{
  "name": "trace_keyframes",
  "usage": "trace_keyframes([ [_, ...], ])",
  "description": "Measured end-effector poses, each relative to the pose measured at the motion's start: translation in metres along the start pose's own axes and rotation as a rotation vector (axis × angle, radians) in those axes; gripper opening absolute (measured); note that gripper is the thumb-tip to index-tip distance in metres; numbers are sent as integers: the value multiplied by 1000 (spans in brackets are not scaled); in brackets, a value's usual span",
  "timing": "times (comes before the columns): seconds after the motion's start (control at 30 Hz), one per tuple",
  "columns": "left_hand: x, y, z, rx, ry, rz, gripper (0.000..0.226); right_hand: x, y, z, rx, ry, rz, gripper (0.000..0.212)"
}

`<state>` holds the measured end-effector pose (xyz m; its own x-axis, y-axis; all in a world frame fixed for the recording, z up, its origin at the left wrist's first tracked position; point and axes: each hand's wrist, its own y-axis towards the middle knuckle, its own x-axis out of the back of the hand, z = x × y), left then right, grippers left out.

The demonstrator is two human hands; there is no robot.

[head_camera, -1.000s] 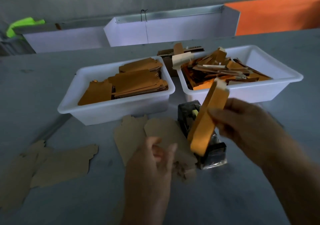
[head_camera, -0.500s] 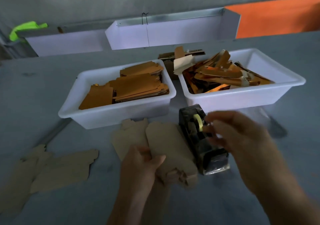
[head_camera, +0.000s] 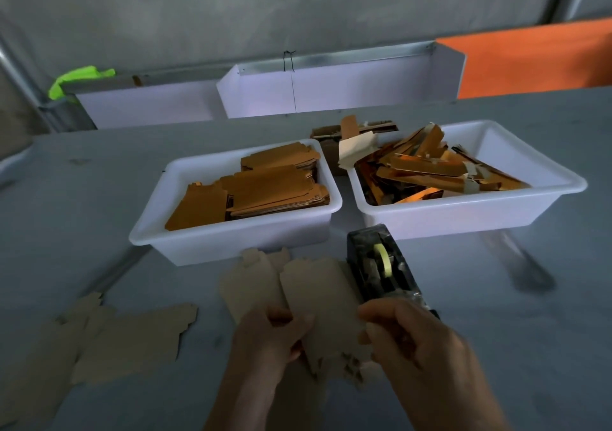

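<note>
The left hand (head_camera: 265, 338) and right hand (head_camera: 407, 341) each grip a side of the flat brown cardboard cut-out (head_camera: 318, 301), low over the near table (head_camera: 530, 331). It sits just left of the black tape holder (head_camera: 377, 265). Squeezing too hard could bend the thin card

Matt brown cardboard blank (head_camera: 318, 301); smooth white plastic tubs (head_camera: 231, 241); glossy black tape dispenser (head_camera: 377, 265)

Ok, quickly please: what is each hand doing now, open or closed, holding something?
Left hand: closed, holding the left edge of the cardboard piece.
Right hand: closed, holding the right edge of the same cardboard piece.
</note>
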<state>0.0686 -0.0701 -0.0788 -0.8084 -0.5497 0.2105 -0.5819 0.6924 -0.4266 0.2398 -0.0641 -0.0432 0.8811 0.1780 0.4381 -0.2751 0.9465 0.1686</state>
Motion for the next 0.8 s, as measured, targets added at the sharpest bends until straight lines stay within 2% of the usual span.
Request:
trace_keyframes([
  [0.13,5,-4,0,-1,-54,0,16,0,-1,-2,8,13,-19,30],
  [0.27,13,-7,-2,-72,-3,13,20,0,-2,-1,10,12,-33,37],
  [0.33,16,-8,-3,-149,135,12,27,0,-2,0,13,-2,-34,38],
  [0.4,18,-8,-4,-273,374,-7,26,0,-1,1,9,-9,-29,37],
  [0.47,18,-11,-8,-398,627,-73,28,0,0,2,5,-3,-28,36],
  [0.5,18,-14,-11,-448,669,-123,29,1,0,1,0,3,-30,37],
  [0.57,19,-21,-19,-506,613,-171,27,1,-1,-1,-8,-2,-46,37],
  [0.63,23,-26,-25,-507,527,-155,28,1,-1,-3,-28,12,-81,36],
  [0.7,29,-27,-26,-475,404,-61,28,1,-1,-2,-57,66,-142,33],
  [0.77,32,-33,-29,-427,266,104,22,2,0,3,-99,165,-175,24],
  [0.8,33,-37,-31,-409,202,165,22,3,1,3,-127,201,-162,30],
])
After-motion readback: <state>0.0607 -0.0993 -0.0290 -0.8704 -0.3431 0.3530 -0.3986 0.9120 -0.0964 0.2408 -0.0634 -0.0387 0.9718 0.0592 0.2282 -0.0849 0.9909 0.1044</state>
